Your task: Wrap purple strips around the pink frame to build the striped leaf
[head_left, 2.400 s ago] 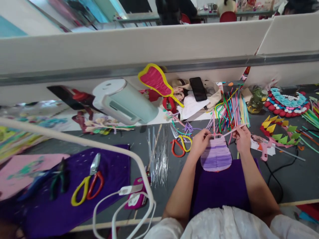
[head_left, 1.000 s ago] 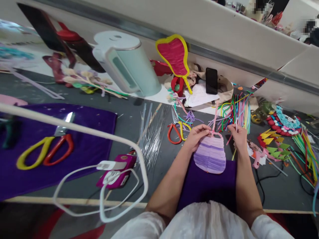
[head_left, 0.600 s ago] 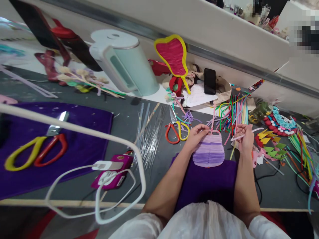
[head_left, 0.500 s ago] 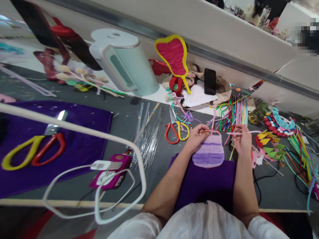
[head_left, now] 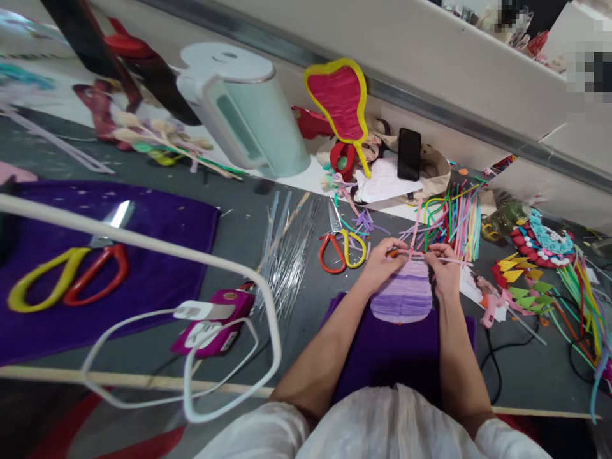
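While both hands meet at the top edge of the rounded, ridged purple-and-lilac striped woven piece (head_left: 402, 294), the left hand (head_left: 382, 262) pinches that edge and the right hand (head_left: 442, 271) grips a thin pink fuzzy strip (head_left: 452, 260), which runs sideways to the right. This woven piece rests on a dark purple cloth (head_left: 396, 354), narrow end away from the person. One pair of red-and-yellow-handled scissors (head_left: 340, 245) lies just left of it.

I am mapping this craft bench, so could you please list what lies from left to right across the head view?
Large scissors → magenta phone → bundle of wires → small scissors → left hand → purple woven piece → right hand → pink glue gun → green and yellow triangles.
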Available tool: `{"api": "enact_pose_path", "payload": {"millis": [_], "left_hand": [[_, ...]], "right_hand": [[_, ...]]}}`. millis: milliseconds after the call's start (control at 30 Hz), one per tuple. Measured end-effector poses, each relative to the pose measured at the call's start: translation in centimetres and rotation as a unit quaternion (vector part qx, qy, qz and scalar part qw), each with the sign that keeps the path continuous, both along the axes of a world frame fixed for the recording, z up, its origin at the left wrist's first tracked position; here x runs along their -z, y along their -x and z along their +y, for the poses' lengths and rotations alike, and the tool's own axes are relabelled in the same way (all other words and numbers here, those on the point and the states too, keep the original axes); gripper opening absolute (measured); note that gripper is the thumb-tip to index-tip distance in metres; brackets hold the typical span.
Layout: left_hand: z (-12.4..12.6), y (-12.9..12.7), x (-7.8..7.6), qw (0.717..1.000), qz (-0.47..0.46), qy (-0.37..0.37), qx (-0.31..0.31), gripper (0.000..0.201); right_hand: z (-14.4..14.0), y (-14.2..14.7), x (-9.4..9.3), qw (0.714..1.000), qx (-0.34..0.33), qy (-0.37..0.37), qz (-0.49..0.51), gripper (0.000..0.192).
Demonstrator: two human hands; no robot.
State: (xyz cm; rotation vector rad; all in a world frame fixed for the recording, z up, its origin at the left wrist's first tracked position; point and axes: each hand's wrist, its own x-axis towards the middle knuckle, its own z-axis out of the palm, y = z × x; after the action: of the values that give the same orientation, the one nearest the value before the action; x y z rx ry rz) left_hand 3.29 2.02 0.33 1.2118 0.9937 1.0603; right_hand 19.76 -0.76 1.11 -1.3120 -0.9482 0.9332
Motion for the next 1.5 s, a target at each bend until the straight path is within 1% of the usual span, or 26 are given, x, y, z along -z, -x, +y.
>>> {"api": "enact_pose_path", "payload": {"millis": [100, 167, 300, 367, 467, 600, 667, 733, 800, 900, 1033, 1133, 1300, 1400, 1500], "left_hand": [[0.0, 0.0, 0.0, 0.998, -0.045, 0.052, 0.012, 0.034], [0.1, 0.1, 0.1, 0.995, -0.067, 0.071, 0.024, 0.035], [0.2, 0.0, 0.6, 0.987, -0.100, 0.114, 0.055, 0.035], [0.2, 0.0, 0.7, 0.986, -0.104, 0.121, 0.052, 0.037], [0.1, -0.2, 0.7, 0.989, -0.098, 0.103, 0.030, 0.034], [0.0, -0.3, 0.6, 0.995, -0.081, 0.064, 0.000, 0.029], [-0.2, -0.4, 0.5, 0.997, -0.068, 0.046, -0.009, 0.027], [-0.2, -0.5, 0.4, 0.999, -0.048, 0.025, -0.011, 0.026], [-0.3, -0.5, 0.3, 1.000, -0.024, 0.003, -0.009, 0.025], [-0.3, -0.5, 0.3, 1.000, 0.002, -0.019, -0.009, 0.026], [-0.2, -0.5, 0.5, 0.999, 0.009, -0.031, -0.017, 0.034], [-0.3, -0.7, 0.9, 0.998, 0.023, -0.050, -0.021, 0.041], [-0.6, -0.7, 1.2, 0.991, 0.085, -0.093, -0.042, 0.033], [-0.8, -0.6, 0.6, 0.983, 0.137, -0.114, -0.045, 0.028], [-1.0, -0.5, 0.0, 0.977, 0.163, -0.136, -0.026, 0.022]], "right_hand": [[0.0, 0.6, 0.8, 0.999, 0.016, 0.005, 0.027, 0.027], [-0.1, 0.9, 1.2, 0.999, 0.019, 0.003, 0.037, 0.027], [0.0, 1.2, 1.2, 0.999, 0.012, -0.010, 0.039, 0.025], [-0.1, 1.3, 1.1, 1.000, 0.000, -0.011, 0.027, 0.024], [-0.2, 0.8, 0.8, 0.999, -0.035, -0.009, 0.010, 0.024], [-0.4, -0.9, 0.6, 0.996, -0.083, 0.007, -0.038, 0.018], [-0.4, -1.8, 0.9, 0.995, -0.077, 0.010, -0.067, 0.017], [-0.3, -2.2, 1.2, 0.996, -0.059, 0.009, -0.070, 0.017], [-0.2, -2.1, 1.5, 0.998, -0.049, 0.012, -0.045, 0.017], [-0.1, -1.3, 1.8, 0.998, -0.058, 0.032, 0.011, 0.019], [-0.1, -0.4, 1.9, 0.994, -0.057, 0.054, 0.080, 0.022], [-0.1, -0.2, 1.9, 0.991, -0.048, 0.059, 0.107, 0.024], [-0.1, -0.2, 1.8, 0.989, -0.042, 0.069, 0.121, 0.026], [-0.1, -0.1, 1.8, 0.987, -0.040, 0.081, 0.131, 0.029], [-0.1, 0.0, 1.7, 0.984, -0.045, 0.090, 0.147, 0.031]]}}
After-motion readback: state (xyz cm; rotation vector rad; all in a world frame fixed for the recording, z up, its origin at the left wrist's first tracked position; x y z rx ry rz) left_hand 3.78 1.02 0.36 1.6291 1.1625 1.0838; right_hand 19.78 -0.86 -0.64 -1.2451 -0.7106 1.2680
